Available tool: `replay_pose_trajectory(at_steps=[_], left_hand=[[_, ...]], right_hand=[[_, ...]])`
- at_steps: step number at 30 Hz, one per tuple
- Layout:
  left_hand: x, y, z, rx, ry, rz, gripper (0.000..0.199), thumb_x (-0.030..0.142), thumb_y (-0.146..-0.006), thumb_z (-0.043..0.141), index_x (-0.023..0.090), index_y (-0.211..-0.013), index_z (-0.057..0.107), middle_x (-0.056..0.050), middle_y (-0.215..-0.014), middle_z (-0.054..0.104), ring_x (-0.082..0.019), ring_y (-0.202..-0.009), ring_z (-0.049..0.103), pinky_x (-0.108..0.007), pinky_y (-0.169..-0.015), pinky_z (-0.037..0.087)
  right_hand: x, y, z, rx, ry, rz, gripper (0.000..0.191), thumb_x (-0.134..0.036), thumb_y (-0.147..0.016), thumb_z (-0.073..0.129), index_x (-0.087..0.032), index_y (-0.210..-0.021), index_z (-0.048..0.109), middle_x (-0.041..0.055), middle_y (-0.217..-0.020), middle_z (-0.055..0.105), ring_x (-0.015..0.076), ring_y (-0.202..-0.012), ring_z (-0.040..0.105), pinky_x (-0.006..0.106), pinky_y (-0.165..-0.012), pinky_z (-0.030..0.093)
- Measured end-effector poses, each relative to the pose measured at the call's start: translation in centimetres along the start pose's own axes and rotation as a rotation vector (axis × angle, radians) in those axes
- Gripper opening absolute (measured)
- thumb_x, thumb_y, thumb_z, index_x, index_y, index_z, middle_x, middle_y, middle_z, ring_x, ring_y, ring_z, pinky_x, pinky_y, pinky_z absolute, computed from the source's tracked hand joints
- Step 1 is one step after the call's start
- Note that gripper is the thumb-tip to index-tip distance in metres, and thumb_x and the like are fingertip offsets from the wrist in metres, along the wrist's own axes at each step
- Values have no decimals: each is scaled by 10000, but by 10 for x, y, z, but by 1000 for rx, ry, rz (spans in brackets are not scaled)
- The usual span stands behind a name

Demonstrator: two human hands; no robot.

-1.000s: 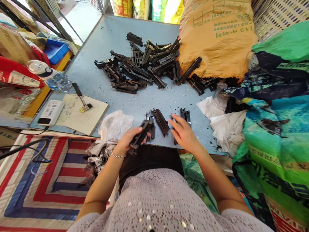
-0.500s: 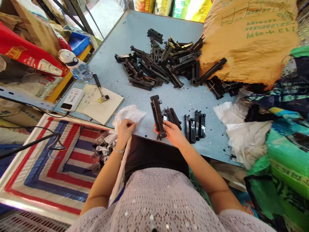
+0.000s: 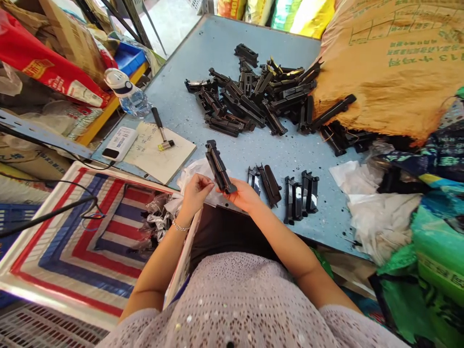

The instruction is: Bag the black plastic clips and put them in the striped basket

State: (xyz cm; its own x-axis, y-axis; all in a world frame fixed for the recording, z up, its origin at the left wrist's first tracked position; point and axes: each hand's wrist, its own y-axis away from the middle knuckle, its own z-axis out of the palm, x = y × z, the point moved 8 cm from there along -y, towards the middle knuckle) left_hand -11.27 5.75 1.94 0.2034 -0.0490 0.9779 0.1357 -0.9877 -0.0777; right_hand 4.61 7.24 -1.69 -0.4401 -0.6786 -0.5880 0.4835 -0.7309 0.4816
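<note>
My right hand holds a long black plastic part by its near end, the part tilted up and away over the table edge. Close to its left, my left hand pinches a thin clear plastic bag that lies against the table's front edge. Right of my right hand lie a few more black parts: a darker brownish one and a pair with shiny faces. Farther back, a heap of the same black parts spreads over the blue table.
A notepad with a small hammer, a white box and a water bottle sit at the left. A striped-lined crate stands below left. A large orange sack and crumpled white bags take up the right.
My right hand has brought the black part left, close to my left hand, which keeps its pinch by the plastic bag. The view has shifted slightly left.
</note>
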Motion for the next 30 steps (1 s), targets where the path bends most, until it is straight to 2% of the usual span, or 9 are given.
replay_pose_trajectory(at_steps=[2, 5, 10, 16, 20, 24, 26, 29, 30], left_hand=[[6, 2, -3, -26, -284, 97, 79, 188, -835, 560, 202, -824, 636, -79, -939, 695, -222, -942, 653, -406, -899, 525], [7, 2, -4, -68, -568, 166, 336, 111, -852, 451, 184, -1001, 743, -137, -1121, 708, -275, -1097, 637, -480, -1014, 494], [12, 0, -9, -16, -475, 178, 469, 191, -933, 482, 147, -1381, 615, -174, -1372, 612, -263, -1207, 628, -439, -1048, 522], [41, 38, 5, -92, -531, 412, 437, 217, -997, 442, 214, -1396, 621, -148, -1375, 635, -251, -1301, 605, -413, -1112, 510], [46, 69, 27, -229, -489, 524, 490, 154, -996, 411, 266, -1444, 576, -132, -1367, 651, -236, -1257, 646, -402, -1070, 554], [55, 83, 49, -409, -507, 546, 575, 171, -978, 465, 252, -1547, 443, -160, -1454, 585, -277, -1301, 617, -468, -1079, 549], [71, 90, 41, -423, -527, 534, 570, 218, -965, 542, 266, -1529, 474, -152, -1395, 627, -287, -1244, 652, -477, -1051, 568], [96, 102, -6, -405, -530, 426, 511, 260, -948, 609, 369, -1446, 566, -88, -1279, 694, -258, -1151, 694, -430, -1015, 588], [94, 107, -24, -451, -545, 351, 501, 277, -941, 620, 397, -1425, 581, -71, -1293, 691, -256, -1152, 691, -417, -1011, 585]], right_hand=[[-13, 5, -8, 45, 49, -88, 148, -300, -867, 732, -158, -886, 692, 42, -824, 744, 143, -722, 723, 198, -581, 546], [-20, 25, -13, 9, 120, -111, 226, -383, -855, 731, -167, -917, 710, 72, -893, 772, 151, -727, 726, 210, -580, 547], [23, 65, -17, -138, 272, 201, 327, -447, -829, 721, -123, -871, 705, 117, -782, 774, 125, -536, 666, 186, -438, 471], [45, 62, -13, -175, 155, 241, 225, -370, -824, 695, -149, -847, 663, 69, -718, 751, 94, -478, 594, 166, -394, 407], [31, 43, -14, -61, 97, 54, 276, -455, -906, 580, -189, -884, 647, 7, -661, 676, 86, -445, 487, 193, -399, 375], [8, 52, -9, 153, 739, -233, 227, -422, -948, 579, -207, -905, 636, -25, -622, 604, 131, -536, 564, 243, -531, 451], [2, 66, 11, 46, 959, -289, 229, -419, -974, 553, -216, -1000, 656, -14, -709, 648, 147, -630, 615, 267, -622, 496], [-2, 91, 33, -307, 1047, -198, 340, -466, -1034, 441, -226, -1137, 658, 18, -847, 719, 155, -705, 676, 284, -678, 535], [-9, 97, 29, -304, 1119, -182, 363, -468, -1049, 410, -225, -1160, 655, 28, -862, 731, 158, -702, 690, 290, -689, 539]])
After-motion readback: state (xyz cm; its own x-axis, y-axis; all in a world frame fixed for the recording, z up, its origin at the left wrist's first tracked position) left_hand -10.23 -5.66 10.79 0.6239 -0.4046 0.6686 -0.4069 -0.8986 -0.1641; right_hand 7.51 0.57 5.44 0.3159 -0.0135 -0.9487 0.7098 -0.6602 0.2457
